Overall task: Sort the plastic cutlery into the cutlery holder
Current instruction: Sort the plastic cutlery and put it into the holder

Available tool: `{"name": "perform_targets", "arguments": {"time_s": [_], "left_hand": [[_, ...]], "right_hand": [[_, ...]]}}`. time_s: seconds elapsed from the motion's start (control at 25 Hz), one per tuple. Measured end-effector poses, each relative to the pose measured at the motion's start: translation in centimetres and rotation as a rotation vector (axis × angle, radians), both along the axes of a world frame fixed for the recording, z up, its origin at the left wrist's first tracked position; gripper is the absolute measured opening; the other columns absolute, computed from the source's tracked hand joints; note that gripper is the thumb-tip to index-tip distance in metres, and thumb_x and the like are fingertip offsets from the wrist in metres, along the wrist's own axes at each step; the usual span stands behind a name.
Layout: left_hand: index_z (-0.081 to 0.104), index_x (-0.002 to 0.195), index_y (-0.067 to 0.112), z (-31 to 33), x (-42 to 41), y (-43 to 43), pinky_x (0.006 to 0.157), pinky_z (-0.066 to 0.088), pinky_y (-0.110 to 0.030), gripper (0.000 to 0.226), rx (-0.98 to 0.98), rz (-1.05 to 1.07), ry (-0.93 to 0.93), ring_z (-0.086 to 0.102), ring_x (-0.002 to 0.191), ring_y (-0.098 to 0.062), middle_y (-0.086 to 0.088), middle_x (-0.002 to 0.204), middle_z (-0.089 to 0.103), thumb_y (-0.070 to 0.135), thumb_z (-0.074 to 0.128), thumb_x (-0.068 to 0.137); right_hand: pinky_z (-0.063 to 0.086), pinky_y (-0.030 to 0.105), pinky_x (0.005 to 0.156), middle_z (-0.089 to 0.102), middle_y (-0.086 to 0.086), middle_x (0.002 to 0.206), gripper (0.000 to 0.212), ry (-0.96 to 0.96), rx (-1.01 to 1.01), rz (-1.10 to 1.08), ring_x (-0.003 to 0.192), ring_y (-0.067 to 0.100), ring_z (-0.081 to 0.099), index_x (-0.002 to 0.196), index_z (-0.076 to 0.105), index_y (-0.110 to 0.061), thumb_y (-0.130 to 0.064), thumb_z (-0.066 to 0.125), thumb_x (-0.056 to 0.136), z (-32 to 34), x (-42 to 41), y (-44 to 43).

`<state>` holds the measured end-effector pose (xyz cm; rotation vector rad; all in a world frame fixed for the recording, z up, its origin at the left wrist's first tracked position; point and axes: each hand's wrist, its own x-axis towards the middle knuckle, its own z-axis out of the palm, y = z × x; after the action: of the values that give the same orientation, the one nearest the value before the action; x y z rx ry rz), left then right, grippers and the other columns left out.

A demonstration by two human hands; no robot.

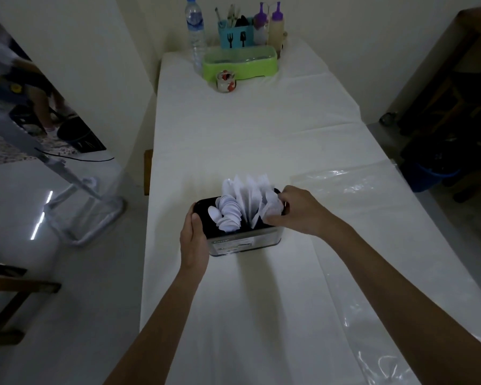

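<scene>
Cutlery holder (245,241) on table (247,134), left hand (193,240) at its left end, right hand (297,209) on cutlery (271,208) at its right end.

I am receiving only one view, the head camera, so no second view is sharing ground with it. It is sitting above the near side of the cutlery holder (245,240), facing forward and steeply down along the white table (261,134). The holder is landing just below frame centre, near, with the plastic cutlery (229,215) in it showing from above. The left hand (193,234) and right hand (296,209) are showing whole at the holder's two ends. Well beyond the holder, a green tray (240,62) is marking the table's far end. The wide lens is taking in floor left of the holder and a blue bin (428,176) right of it.
</scene>
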<state>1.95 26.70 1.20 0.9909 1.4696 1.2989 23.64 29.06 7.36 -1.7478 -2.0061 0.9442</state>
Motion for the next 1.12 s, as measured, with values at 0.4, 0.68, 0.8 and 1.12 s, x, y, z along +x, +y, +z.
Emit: {"name": "perform_targets", "arguments": {"time_s": [0.4, 0.68, 0.8, 1.12], "left_hand": [[0.046, 0.136, 0.007, 1.2, 0.0, -0.2, 0.079, 0.038, 0.005, 0.038, -0.045, -0.045, 0.082, 0.053, 0.109, -0.006, -0.002, 0.126, 0.055, 0.019, 0.028, 0.103], [0.029, 0.147, 0.019, 1.9, 0.2, -6.8, 0.109, 0.021, -0.021, 0.046, -0.109, -0.014, 0.147, 0.027, 0.139, -0.008, 0.007, 0.149, 0.033, 0.029, 0.033, 0.102], [0.024, 0.147, 0.025, 0.8, 1.8, -13.0, 0.114, 0.018, -0.028, 0.052, -0.026, -0.1, 0.322, 0.019, 0.143, -0.006, 0.011, 0.154, 0.024, 0.038, 0.036, 0.098], [0.016, 0.149, 0.025, -2.5, 8.8, -19.4, 0.121, 0.004, -0.029, 0.067, 0.111, -0.837, 0.698, -0.013, 0.141, 0.007, 0.018, 0.156, -0.001, 0.058, 0.019, 0.091]], "right_hand": [[0.042, 0.005, 0.062, 0.06, 0.008, 0.102, 0.034, 0.167, 0.203, -0.235, 0.067, 0.012, 0.06, 0.108, 0.065, -0.009, -0.008, 0.072, 0.075, -0.2, 0.0, -1.6], [0.019, 0.017, 0.109, 0.031, 0.007, 0.153, 0.067, -0.075, 0.265, -0.16, 0.139, 0.018, 0.032, 0.146, 0.028, -0.007, -0.032, 0.057, 0.091, -0.1, 2.2, -9.0], [0.01, 0.017, 0.111, 0.018, 0.001, 0.158, 0.072, -0.259, 0.218, -0.131, 0.145, 0.013, 0.018, 0.149, 0.018, -0.012, -0.051, 0.04, 0.094, -0.9, 4.6, -15.3], [-0.003, 0.023, 0.118, 0.014, -0.003, 0.157, 0.085, -0.527, 0.05, -0.08, 0.145, 0.009, 0.004, 0.149, 0.015, -0.015, -0.071, 0.005, 0.086, -6.0, 14.2, -30.6]]}}
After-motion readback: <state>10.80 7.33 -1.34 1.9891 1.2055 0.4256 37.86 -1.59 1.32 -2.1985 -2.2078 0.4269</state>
